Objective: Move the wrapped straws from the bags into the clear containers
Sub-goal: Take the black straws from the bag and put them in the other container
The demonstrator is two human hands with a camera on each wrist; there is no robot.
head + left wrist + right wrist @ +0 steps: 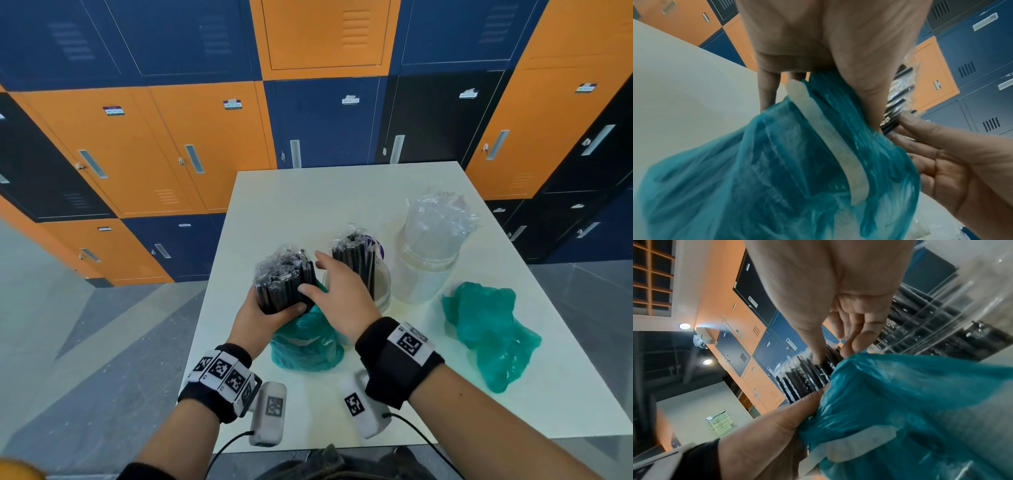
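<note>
On the white table (274,192), backed by orange and blue lockers (171,137), we had 2 teal bags: an emptied-looking one (489,332) lying crumpled to our right and another (305,342) under our hands. Behind them stood 2 clear containers, the far one (428,260) seemingly holding clear-wrapped straws, the nearer one (380,284) already holding a black bundle (352,257). Our left hand (260,315) had its fingers and thumb curled round the lower part of a bundle of black wrapped straws (284,281), raised upright above the near bag's mouth. Our right hand (339,294) lay against the bundle's side, thumb touching it and fingers nearly straight, gripping nothing. We judged the bundle light and fairly stiff as a sheaf, yet slippery in its crinkly film, so single straws could slide out; a firm wrap round the middle seemed the best hold. The head view alone showed both containers and the spare bag. The left wrist view showed a pale strip (828,146) on the bag, hidden from above. The right wrist view showed the thumb tip (818,360) on the straw wrappers and the nearer container's wall (941,321) close alongside.
</note>
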